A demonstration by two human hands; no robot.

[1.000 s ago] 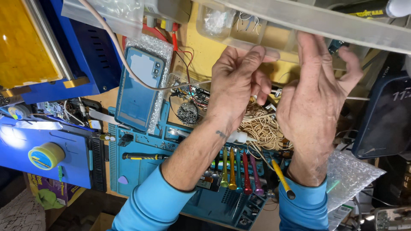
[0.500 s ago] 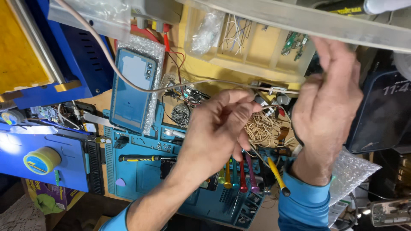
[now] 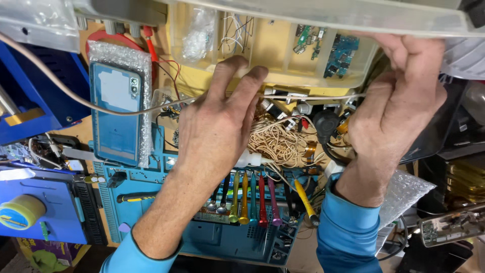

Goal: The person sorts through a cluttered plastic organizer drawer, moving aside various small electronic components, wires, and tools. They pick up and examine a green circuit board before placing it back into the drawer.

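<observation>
A thin white cable [image 3: 313, 96] runs straight and taut between my two hands, just in front of a clear compartment box [image 3: 262, 60]. My left hand [image 3: 217, 131] lies with its fingers stretched over the cable and against the box's front wall; its thumb is hidden. At the box's right end my right hand [image 3: 399, 106] is curled on the cable's other end, under the box's raised lid [image 3: 323, 12]. To the left of my left hand the cable sags across a blue phone back [image 3: 116, 116].
Under my forearms lies a teal work mat [image 3: 151, 202] with a row of coloured screwdrivers [image 3: 252, 197]. A tangle of tan wire [image 3: 278, 144] and a black plug [image 3: 326, 124] sit between my hands. A blue machine [image 3: 45, 222] stands left, bubble wrap [image 3: 404, 194] right.
Both hands have come down from raised positions to the front of the box. The cable is now stretched between them. The view has shifted closer.
</observation>
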